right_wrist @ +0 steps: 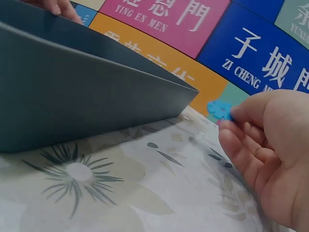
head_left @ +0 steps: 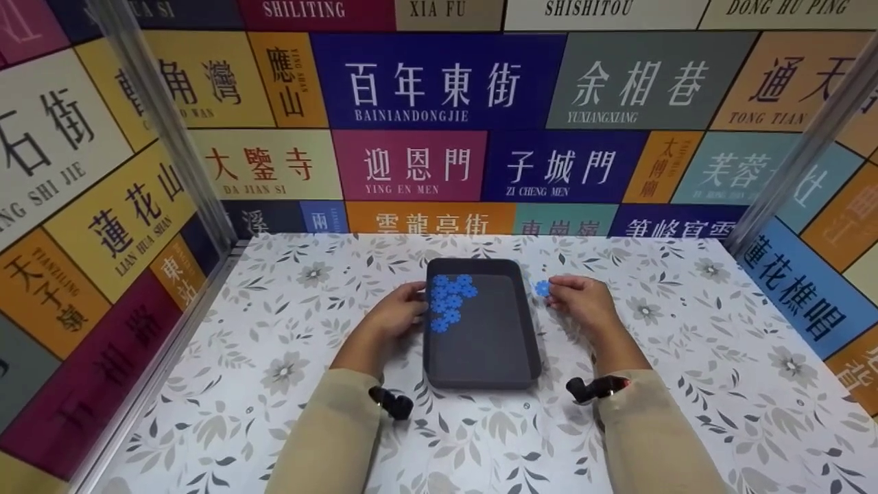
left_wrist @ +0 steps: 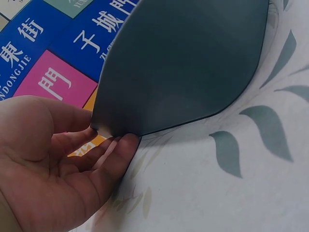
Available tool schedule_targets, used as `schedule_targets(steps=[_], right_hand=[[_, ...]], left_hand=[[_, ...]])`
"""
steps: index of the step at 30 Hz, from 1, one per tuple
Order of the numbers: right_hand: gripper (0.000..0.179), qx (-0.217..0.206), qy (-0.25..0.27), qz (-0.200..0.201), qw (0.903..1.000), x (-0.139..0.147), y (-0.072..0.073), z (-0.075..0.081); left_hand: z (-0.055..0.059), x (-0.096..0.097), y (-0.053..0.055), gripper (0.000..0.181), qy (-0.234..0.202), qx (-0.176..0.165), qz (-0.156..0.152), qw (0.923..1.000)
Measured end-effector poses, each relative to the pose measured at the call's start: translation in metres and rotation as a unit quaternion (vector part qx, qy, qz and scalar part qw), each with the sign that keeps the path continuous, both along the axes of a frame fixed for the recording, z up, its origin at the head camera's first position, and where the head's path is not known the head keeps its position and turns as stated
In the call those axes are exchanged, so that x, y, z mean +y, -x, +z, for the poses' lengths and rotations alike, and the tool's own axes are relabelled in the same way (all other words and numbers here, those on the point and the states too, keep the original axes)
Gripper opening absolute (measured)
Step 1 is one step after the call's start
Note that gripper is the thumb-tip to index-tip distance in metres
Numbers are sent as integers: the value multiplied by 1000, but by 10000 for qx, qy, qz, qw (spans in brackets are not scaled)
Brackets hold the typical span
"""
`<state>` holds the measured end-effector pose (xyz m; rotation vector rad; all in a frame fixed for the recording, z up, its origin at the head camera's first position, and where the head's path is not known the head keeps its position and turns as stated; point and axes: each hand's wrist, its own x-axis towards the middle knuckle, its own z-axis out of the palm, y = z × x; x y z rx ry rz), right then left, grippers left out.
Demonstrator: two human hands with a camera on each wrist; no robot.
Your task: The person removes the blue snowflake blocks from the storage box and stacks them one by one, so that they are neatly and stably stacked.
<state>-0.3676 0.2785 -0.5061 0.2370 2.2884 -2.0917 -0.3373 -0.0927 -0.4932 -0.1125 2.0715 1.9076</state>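
From here I see the right hand [head_left: 583, 300] pinching a flat, blue, flower-shaped piece [head_left: 542, 288] just outside the dark-grey rectangular tray [head_left: 487, 350] the left hand [head_left: 398, 311] grips at its side, seemingly mid-transfer, the next move calling for a lift inside

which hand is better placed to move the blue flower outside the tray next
Probably the right hand: its fingers pinch that blue flower, just beyond the right side of the tray. The left hand is on the opposite side, touching the tray's left wall.
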Motion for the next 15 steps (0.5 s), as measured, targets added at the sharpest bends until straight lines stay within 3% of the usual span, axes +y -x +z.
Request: schedule_targets(steps=[10, 15], right_hand=[[35, 61, -1106, 64, 9938, 6, -4, -3], [30, 20, -1466, -87, 9891, 6, -4, -4]], left_hand=[[-1, 0, -1, 57, -206, 93, 2, 9997], [-1, 0, 0, 56, -70, 219, -11, 9997]])
